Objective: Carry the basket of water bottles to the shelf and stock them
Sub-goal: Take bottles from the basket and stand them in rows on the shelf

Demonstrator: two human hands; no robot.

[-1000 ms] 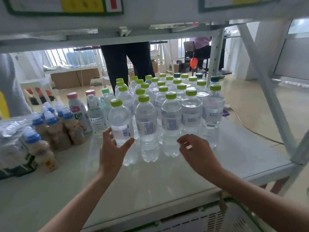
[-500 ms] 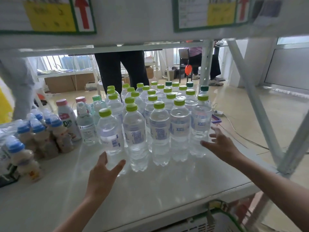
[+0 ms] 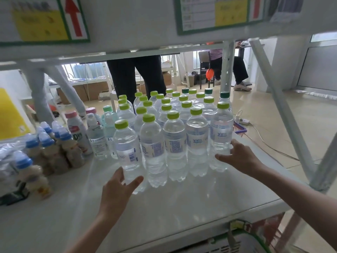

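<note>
Several clear water bottles (image 3: 175,143) with lime-green caps stand in rows on the white shelf (image 3: 182,201). My left hand (image 3: 118,190) is at the base of the front-left bottle (image 3: 127,152), fingers spread and touching it. My right hand (image 3: 238,157) rests against the lower side of the front-right bottle (image 3: 221,137), fingers apart. Neither hand lifts a bottle. The green-rimmed basket (image 3: 251,241) shows below the shelf's front edge at bottom right.
Small blue-capped milk-drink bottles (image 3: 47,148), pink-capped bottles (image 3: 76,132) and a plastic-wrapped pack (image 3: 7,161) fill the shelf's left. White shelf posts (image 3: 280,110) slant at the right. An upper shelf with labels (image 3: 215,13) hangs overhead. A person's legs (image 3: 135,77) stand behind the shelf.
My right hand swung from the middle of the front row out to the front-right bottle and now touches it. My left hand slid down to the front-left bottle's base.
</note>
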